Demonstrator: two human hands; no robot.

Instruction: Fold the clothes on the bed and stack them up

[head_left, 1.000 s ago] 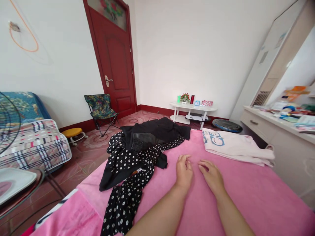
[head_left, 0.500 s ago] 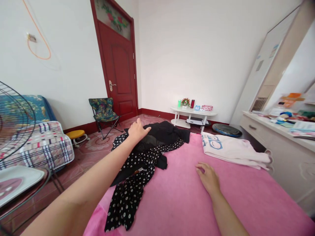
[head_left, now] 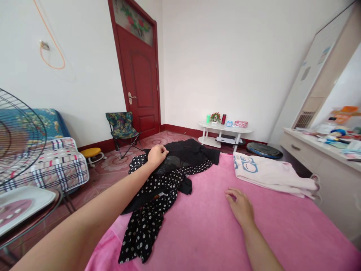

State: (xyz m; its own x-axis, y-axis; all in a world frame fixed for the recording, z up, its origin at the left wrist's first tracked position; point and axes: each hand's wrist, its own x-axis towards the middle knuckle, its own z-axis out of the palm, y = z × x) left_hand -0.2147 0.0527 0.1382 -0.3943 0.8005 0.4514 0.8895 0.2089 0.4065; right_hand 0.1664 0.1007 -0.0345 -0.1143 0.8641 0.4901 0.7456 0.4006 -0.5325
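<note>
A heap of clothes lies on the pink cover (head_left: 203, 226): a black garment (head_left: 194, 152) with a partly sheer area, and a black garment with white dots (head_left: 141, 229) whose sleeve-like part hangs towards me. My left hand (head_left: 157, 155) reaches over the far left of the heap, its fingers closed in a pinch on the black garment. My right hand (head_left: 240, 205) rests low over the pink cover, fingers loosely curled, a gap at the thumb, nothing in it. A folded pale garment (head_left: 267, 173) with a blue print lies beyond it.
A fan (head_left: 19, 139) and a tray (head_left: 25, 207) stand on the left. A folding chair (head_left: 121, 126) and a yellow stool (head_left: 90, 152) are near the red door (head_left: 141, 79). A cluttered cabinet (head_left: 307, 146) borders the right side, and a white table (head_left: 225, 128) stands behind.
My left hand was open with fingers spread above the black garment; its fingers have now closed on it, slightly lower. The right hand has hardly moved. The view has turned slightly left.
</note>
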